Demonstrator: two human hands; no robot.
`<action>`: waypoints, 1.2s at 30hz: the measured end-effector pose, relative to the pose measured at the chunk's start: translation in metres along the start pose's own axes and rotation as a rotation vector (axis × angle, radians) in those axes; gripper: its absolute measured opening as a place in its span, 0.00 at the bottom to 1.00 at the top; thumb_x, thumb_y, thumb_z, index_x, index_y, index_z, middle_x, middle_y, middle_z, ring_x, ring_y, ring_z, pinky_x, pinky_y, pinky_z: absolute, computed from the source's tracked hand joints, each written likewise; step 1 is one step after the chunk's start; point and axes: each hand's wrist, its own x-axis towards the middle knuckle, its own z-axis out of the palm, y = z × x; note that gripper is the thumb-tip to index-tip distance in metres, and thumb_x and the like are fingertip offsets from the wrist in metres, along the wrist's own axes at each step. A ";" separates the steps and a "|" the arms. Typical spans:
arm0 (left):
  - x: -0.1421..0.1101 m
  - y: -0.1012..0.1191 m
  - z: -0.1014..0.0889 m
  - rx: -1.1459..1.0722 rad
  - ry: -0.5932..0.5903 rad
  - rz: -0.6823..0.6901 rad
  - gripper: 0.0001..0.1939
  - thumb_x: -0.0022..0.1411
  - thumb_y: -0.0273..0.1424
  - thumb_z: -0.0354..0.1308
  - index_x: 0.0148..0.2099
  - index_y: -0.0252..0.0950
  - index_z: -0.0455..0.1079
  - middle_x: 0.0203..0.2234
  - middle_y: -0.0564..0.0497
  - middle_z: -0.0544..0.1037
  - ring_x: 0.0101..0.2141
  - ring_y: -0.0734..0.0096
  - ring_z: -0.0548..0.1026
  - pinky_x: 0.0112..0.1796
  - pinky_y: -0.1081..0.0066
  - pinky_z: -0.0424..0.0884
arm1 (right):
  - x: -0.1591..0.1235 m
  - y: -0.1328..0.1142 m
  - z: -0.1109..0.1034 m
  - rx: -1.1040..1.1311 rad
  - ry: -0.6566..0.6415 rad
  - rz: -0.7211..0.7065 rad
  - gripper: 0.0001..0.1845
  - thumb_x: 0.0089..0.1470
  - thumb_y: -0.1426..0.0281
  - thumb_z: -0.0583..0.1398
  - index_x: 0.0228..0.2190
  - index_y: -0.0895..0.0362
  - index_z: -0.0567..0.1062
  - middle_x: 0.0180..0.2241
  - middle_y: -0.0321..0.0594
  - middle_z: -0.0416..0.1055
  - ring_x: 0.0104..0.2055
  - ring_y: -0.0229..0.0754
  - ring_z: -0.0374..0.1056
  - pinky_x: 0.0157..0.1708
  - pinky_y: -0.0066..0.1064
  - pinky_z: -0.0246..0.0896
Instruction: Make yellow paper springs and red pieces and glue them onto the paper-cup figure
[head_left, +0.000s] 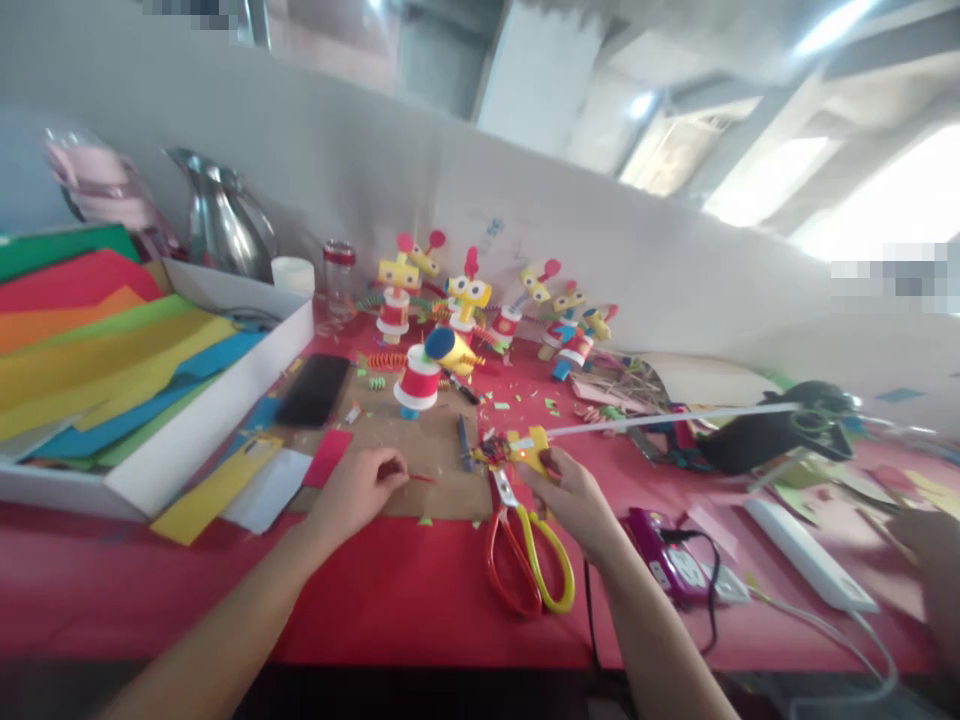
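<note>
My left hand point(366, 488) pinches a thin red strip point(421, 478) above the brown cardboard point(442, 495). In my right hand point(566, 495) is a yellow hot glue gun point(532, 448), and a long white glue stick point(667, 418) runs out of its back to the right. Scissors point(517, 560) with one red and one yellow handle lie just below the glue gun. Beyond my hands stands a red and white paper figure point(418, 385) with a yellow and blue roll for a head and a coiled orange arm. A dark narrow tool point(465, 443) rests by the gun's tip.
Several finished-looking figures point(469, 295) stand by the wall. A white box point(202, 430) of coloured sheets, a phone point(313, 390) and a steel jug point(225, 220) are left. A purple power device point(667, 555), a white power strip point(810, 555) and another person's hand point(926, 550) are right.
</note>
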 end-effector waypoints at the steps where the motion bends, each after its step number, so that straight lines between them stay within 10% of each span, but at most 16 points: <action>1: -0.001 0.002 -0.006 -0.093 0.045 0.023 0.05 0.57 0.30 0.57 0.29 0.38 0.71 0.27 0.51 0.77 0.31 0.66 0.74 0.34 0.69 0.66 | 0.008 0.008 -0.005 -0.003 0.004 0.050 0.15 0.52 0.54 0.57 0.30 0.53 0.66 0.18 0.32 0.69 0.18 0.39 0.66 0.22 0.29 0.60; 8: 0.001 0.029 -0.071 -0.665 0.621 0.089 0.10 0.52 0.36 0.66 0.38 0.41 0.75 0.33 0.53 0.77 0.35 0.71 0.73 0.37 0.74 0.69 | 0.049 0.057 -0.019 -0.382 0.097 0.126 0.17 0.55 0.57 0.53 0.22 0.54 0.68 0.19 0.38 0.71 0.26 0.44 0.71 0.28 0.31 0.60; 12: 0.019 0.043 -0.100 -0.753 0.697 0.063 0.10 0.48 0.34 0.69 0.35 0.41 0.77 0.32 0.54 0.79 0.38 0.71 0.74 0.42 0.75 0.69 | 0.045 0.048 -0.012 -0.481 0.370 0.007 0.09 0.52 0.63 0.58 0.30 0.55 0.74 0.36 0.49 0.73 0.42 0.52 0.70 0.39 0.39 0.63; 15: 0.037 0.051 -0.109 -0.842 0.748 0.041 0.11 0.44 0.33 0.70 0.33 0.40 0.77 0.31 0.55 0.79 0.37 0.71 0.74 0.41 0.74 0.70 | 0.052 0.023 0.004 -0.152 0.363 -0.198 0.14 0.52 0.63 0.57 0.40 0.55 0.72 0.40 0.48 0.72 0.41 0.48 0.70 0.42 0.40 0.65; 21: 0.072 0.056 -0.109 -1.009 0.660 -0.004 0.12 0.37 0.29 0.72 0.29 0.38 0.76 0.25 0.56 0.77 0.29 0.75 0.72 0.33 0.76 0.68 | 0.096 -0.029 0.044 0.188 0.278 -0.516 0.38 0.44 0.62 0.66 0.56 0.50 0.60 0.59 0.48 0.60 0.58 0.52 0.60 0.52 0.45 0.62; 36: 0.138 0.016 -0.112 -0.522 0.483 -0.003 0.15 0.44 0.40 0.69 0.34 0.37 0.77 0.28 0.52 0.80 0.31 0.68 0.75 0.36 0.68 0.69 | 0.125 -0.092 0.024 -0.237 0.189 -0.807 0.20 0.48 0.65 0.66 0.45 0.49 0.72 0.47 0.40 0.75 0.54 0.52 0.65 0.56 0.51 0.48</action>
